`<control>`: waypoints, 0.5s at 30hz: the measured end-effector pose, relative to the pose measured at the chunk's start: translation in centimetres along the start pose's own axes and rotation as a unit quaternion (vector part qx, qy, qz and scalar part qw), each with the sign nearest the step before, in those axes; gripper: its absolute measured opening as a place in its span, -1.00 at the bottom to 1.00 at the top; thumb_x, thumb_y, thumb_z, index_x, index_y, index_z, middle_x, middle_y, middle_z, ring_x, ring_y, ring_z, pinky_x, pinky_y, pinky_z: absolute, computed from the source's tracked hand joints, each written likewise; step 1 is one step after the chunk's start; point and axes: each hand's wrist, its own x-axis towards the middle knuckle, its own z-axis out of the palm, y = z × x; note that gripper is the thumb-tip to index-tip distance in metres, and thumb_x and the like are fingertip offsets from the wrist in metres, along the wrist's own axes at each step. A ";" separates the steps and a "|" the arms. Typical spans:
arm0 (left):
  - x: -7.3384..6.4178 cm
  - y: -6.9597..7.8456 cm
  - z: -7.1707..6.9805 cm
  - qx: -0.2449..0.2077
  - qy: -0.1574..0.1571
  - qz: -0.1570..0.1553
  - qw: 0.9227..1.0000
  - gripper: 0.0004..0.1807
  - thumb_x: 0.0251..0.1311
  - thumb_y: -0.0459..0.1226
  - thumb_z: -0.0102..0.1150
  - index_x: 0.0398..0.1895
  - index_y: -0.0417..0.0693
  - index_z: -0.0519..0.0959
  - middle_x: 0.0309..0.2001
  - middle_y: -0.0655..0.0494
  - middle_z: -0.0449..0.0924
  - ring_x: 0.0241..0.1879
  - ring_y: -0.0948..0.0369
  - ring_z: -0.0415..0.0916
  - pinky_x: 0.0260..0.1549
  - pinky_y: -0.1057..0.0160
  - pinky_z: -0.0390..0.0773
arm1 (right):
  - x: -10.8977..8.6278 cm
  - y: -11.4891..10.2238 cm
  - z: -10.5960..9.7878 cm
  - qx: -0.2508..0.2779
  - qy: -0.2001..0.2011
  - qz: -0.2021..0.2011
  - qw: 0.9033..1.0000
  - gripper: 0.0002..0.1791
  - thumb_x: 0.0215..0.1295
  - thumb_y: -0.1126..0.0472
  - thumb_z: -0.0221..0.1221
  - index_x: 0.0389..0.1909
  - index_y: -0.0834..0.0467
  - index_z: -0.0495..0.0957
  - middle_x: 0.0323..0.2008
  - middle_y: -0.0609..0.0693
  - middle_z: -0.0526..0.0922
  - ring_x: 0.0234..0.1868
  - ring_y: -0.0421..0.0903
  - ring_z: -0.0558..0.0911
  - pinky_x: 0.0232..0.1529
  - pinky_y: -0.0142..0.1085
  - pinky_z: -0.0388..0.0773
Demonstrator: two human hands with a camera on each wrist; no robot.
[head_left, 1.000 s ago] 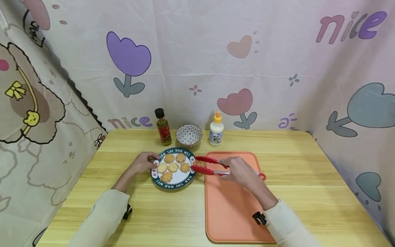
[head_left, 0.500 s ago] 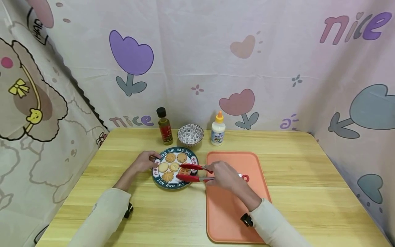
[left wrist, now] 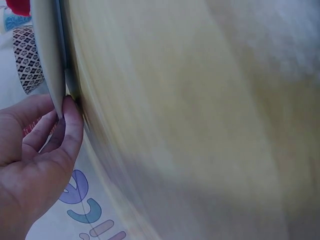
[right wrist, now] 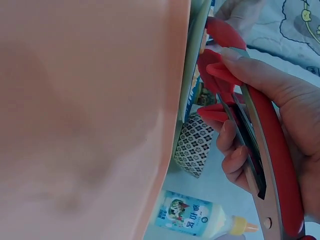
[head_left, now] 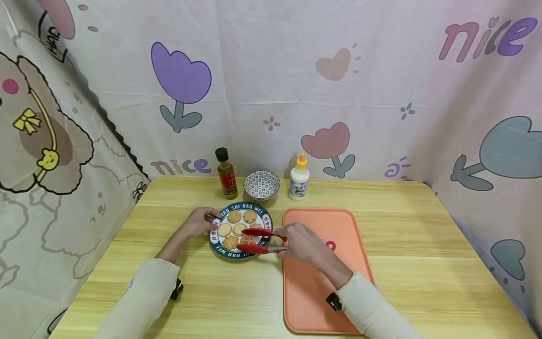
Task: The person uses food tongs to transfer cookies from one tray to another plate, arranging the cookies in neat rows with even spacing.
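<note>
A round plate (head_left: 230, 256) with a dark green lettered rim holds several cookies (head_left: 234, 216) of different shapes. My left hand (head_left: 199, 222) pinches the plate's left rim; the left wrist view shows thumb and fingers on the plate edge (left wrist: 50, 55). In my right hand (head_left: 301, 242) are red-tipped metal tongs (head_left: 260, 232), also seen as red-handled tongs (right wrist: 275, 155) in the right wrist view. Their tips reach over the plate's lower right part, spread apart, with a lattice-patterned cookie (head_left: 247, 240) between them. The tongs partly cover the cookies on that side.
An orange tray (head_left: 322, 301) lies right of the plate, under my right forearm. Behind the plate stand an oil bottle (head_left: 227, 181) with a black cap, a patterned bowl (head_left: 261, 186) and a white squeeze bottle (head_left: 299, 181) with a yellow top. A printed cloth (head_left: 262, 61) hangs behind the table.
The tongs moved left from the tray's edge with a cookie, in over the plate. Their tips are now spread wider around it. My left hand stays on the rim.
</note>
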 end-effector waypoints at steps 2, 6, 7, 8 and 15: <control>0.0 0.0 0.0 0.002 0.000 0.003 1.000 -0.66 0.01 -0.45 0.23 -0.07 -0.26 0.56 -0.11 -0.20 0.53 -0.16 0.05 0.47 -0.28 0.25 0.53 | 0.0 0.1 -0.2 0.011 -0.009 0.013 1.000 -0.35 -0.11 0.03 0.46 0.07 0.17 0.58 -0.06 0.04 0.69 -0.14 -0.11 0.63 -0.11 -0.26 0.60; 0.1 0.0 0.1 0.006 -0.001 0.003 1.000 -0.66 0.02 -0.45 0.23 -0.07 -0.26 0.56 -0.11 -0.19 0.53 -0.16 0.05 0.47 -0.28 0.26 0.53 | -0.5 0.4 -0.6 0.021 -0.006 0.014 1.000 -0.34 -0.12 0.02 0.45 0.07 0.16 0.58 -0.08 0.05 0.70 -0.11 -0.08 0.63 -0.13 -0.23 0.59; 0.1 -0.1 0.1 0.007 0.000 0.002 1.000 -0.67 0.02 -0.45 0.24 -0.07 -0.26 0.56 -0.11 -0.19 0.53 -0.16 0.06 0.46 -0.28 0.26 0.52 | -0.7 0.5 -0.7 0.022 -0.001 0.010 1.000 -0.35 -0.12 0.02 0.45 0.07 0.16 0.58 -0.11 0.04 0.70 -0.13 -0.07 0.63 -0.15 -0.23 0.59; 0.1 -0.1 0.1 0.007 0.000 0.001 1.000 -0.67 0.02 -0.45 0.24 -0.07 -0.26 0.57 -0.11 -0.19 0.53 -0.16 0.06 0.46 -0.28 0.26 0.52 | -0.9 0.7 -0.9 0.024 0.003 0.010 1.000 -0.35 -0.13 0.03 0.45 0.07 0.15 0.58 -0.13 0.03 0.70 -0.14 -0.07 0.63 -0.17 -0.23 0.59; 0.0 -0.1 0.0 0.004 0.003 0.006 1.000 -0.67 0.01 -0.46 0.23 -0.08 -0.27 0.56 -0.11 -0.19 0.54 -0.17 0.07 0.47 -0.28 0.25 0.51 | -3.0 2.7 -1.8 0.066 0.021 0.041 0.997 -0.31 -0.18 0.02 0.48 0.07 0.14 0.58 -0.10 0.01 0.71 -0.14 -0.09 0.61 -0.29 -0.27 0.53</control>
